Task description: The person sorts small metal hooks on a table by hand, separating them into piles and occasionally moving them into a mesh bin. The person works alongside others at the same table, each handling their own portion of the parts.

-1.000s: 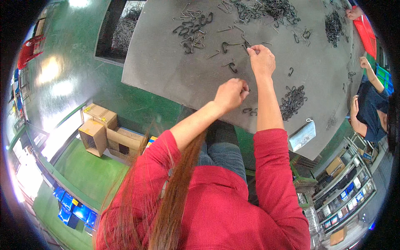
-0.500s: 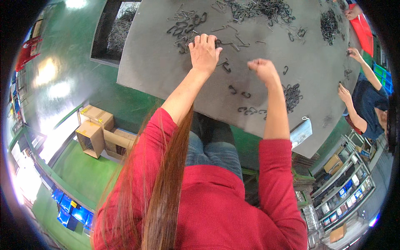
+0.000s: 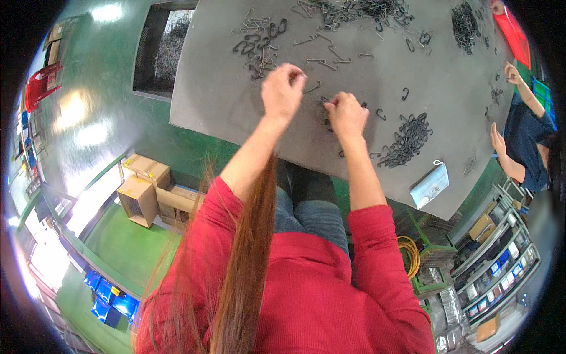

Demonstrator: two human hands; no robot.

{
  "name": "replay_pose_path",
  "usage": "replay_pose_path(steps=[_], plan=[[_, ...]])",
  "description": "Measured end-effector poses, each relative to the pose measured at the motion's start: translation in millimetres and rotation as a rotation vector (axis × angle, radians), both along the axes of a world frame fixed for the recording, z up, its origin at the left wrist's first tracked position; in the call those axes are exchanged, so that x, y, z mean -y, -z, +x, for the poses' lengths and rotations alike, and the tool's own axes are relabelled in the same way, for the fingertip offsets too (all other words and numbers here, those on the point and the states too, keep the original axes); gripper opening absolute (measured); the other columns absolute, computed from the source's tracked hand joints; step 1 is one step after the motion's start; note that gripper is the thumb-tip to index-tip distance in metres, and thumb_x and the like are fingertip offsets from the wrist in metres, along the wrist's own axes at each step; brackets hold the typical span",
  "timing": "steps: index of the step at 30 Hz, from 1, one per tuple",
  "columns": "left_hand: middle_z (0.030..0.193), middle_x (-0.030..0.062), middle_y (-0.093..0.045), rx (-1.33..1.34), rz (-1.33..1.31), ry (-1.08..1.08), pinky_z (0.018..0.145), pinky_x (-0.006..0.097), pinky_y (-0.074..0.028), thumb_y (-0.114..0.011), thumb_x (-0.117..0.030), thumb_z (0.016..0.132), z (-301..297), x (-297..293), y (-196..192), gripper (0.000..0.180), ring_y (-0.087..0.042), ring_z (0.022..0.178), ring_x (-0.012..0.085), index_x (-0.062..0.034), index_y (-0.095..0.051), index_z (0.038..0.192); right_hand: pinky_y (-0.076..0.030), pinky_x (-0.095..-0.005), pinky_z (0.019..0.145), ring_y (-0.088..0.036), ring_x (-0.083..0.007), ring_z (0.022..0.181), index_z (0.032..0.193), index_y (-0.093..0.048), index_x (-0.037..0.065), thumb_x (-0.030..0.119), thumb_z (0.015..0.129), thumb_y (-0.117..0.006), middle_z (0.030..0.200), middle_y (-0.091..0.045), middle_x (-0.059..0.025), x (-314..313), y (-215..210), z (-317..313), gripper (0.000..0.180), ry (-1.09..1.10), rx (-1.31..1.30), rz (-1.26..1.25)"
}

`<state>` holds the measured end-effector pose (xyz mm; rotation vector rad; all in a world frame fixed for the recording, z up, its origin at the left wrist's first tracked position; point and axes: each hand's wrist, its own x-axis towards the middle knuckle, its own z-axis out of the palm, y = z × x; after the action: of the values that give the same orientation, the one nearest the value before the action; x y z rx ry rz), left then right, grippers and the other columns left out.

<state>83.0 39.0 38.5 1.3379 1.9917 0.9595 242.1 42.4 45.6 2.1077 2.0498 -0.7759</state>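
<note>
Left hand: I see it at eleven o'clock of the lap, fingers curled and thumb tip near them; whether it grips anything, I can't make out from here.
Right hand: I see it at four o'clock of the left, thumb and fingertips drawn together beside a dark hook; whether that is pinched or lies beneath, I can't say.
Fingertip work: I'd judge it best to take one hook by its straight part and lift it clear, since bent ends probably snag. I'd also keep the wrists from crossing.
Hook pile: dark hooks lie at four o'clock of the right hand, near the forearm; I'd give them elbow room.
Mixed cluster: dark hooks and thin bent wires sit at eleven o'clock of the left hand.
Big heap: more at twelve o'clock, on the grey table.
Face mask: pale blue, at five o'clock.
Co-worker: hands at three o'clock.
</note>
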Motion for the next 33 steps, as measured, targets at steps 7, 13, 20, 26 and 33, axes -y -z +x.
replay_pose_path(steps=[7, 13, 20, 26, 33], plan=[[0.094, 0.0072, -0.062, -0.019, 0.034, 0.157, 0.081, 0.038, -0.045, -0.068, -0.02, 0.077, 55, 37, -11, 0.019, -0.056, 0.092, 0.0276, -0.0099, -0.063, 0.092, -0.041, -0.0434, 0.093, -0.046, -0.0321, 0.119, 0.115, -0.054, 0.01, 0.031, 0.077, -0.07, 0.124, -0.05, -0.0109, -23, -9, 74, 0.046, 0.004, -0.157, 0.259], [0.096, 0.0057, -0.059, -0.203, 0.191, -0.082, 0.081, 0.039, -0.043, -0.064, -0.012, 0.079, -30, -1, 6, 0.014, -0.054, 0.094, 0.0272, -0.0117, -0.062, 0.092, -0.014, -0.0528, 0.112, -0.024, -0.0328, 0.138, 0.135, -0.043, 0.011, 0.039, 0.088, -0.057, 0.147, -0.031, -0.0133, -84, 53, 4, 0.057, -0.137, -0.035, 0.59], [0.094, 0.0068, -0.06, -0.466, 0.127, -0.044, 0.082, 0.038, -0.045, -0.068, -0.02, 0.078, -85, -49, 13, 0.019, -0.056, 0.094, 0.0272, -0.0106, -0.065, 0.095, -0.025, -0.0514, 0.103, -0.043, -0.0258, 0.123, 0.122, -0.054, 0.016, 0.032, 0.088, -0.057, 0.126, -0.051, -0.0076, -24, 25, -79, 0.038, -0.376, -0.271, 0.544], [0.09, 0.0051, -0.061, -0.536, 0.143, 0.118, 0.08, 0.037, -0.047, -0.066, -0.021, 0.08, -93, -63, 26, 0.016, -0.057, 0.09, 0.0257, -0.011, -0.066, 0.092, -0.039, -0.0446, 0.084, -0.058, -0.0251, 0.098, 0.096, -0.064, 0.013, 0.034, 0.083, -0.064, 0.1, -0.062, -0.0068, -121, 19, -135, 0.025, -0.061, -0.097, 0.462], [0.086, 0.007, -0.067, 0.329, -0.002, -0.276, 0.072, 0.031, -0.047, -0.064, -0.019, 0.084, -150, -53, 9, 0.015, -0.062, 0.082, 0.0167, -0.008, -0.068, 0.093, -0.048, -0.0407, 0.078, -0.062, -0.0316, 0.092, 0.089, -0.066, 0.01, 0.037, 0.081, -0.066, 0.097, -0.065, -0.0126, -139, 25, -144, 0.028, -0.073, -0.095, 0.195]])
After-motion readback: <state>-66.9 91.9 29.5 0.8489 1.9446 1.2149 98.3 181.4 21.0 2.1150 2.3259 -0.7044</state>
